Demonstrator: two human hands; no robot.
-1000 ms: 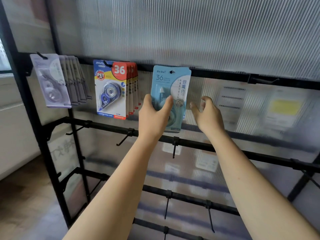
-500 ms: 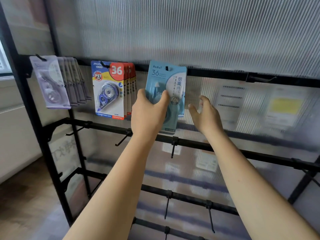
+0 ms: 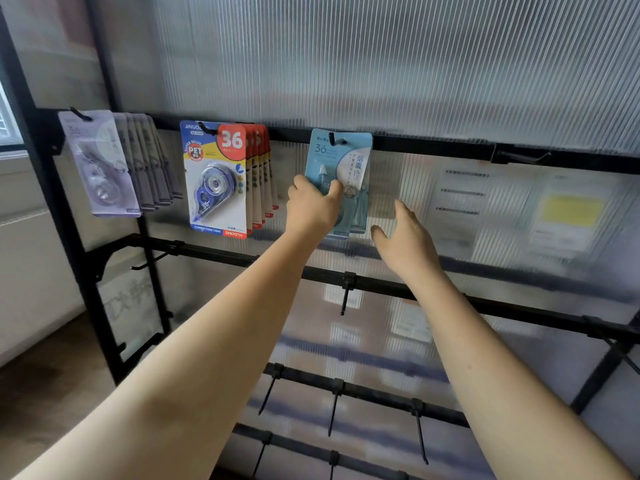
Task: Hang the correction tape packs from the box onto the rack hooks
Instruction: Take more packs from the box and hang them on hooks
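While your left hand [image 3: 313,209] pinches the light blue pack [image 3: 341,168] with thumb and fingers curled on its lower half, the pack's hole sits over a black hook [image 3: 335,140] on the top bar [image 3: 433,147] of the rack. Your right hand [image 3: 407,239] is just beside the pack, fingers straight and relaxed, holding nothing. I count two light blue packs on this hook, the second one just behind the first. To the left hangs a row of about five blue, yellow and red packs [image 3: 216,178], flat cards with a clear plastic blister over a round tape wheel. Farther left are about five pale purple packs [image 3: 100,164], also flat cards. Below, the rack has three more black metal bars with thin straight hooks. Behind it stands a ribbed, half-clear plastic wall [image 3: 381,57].
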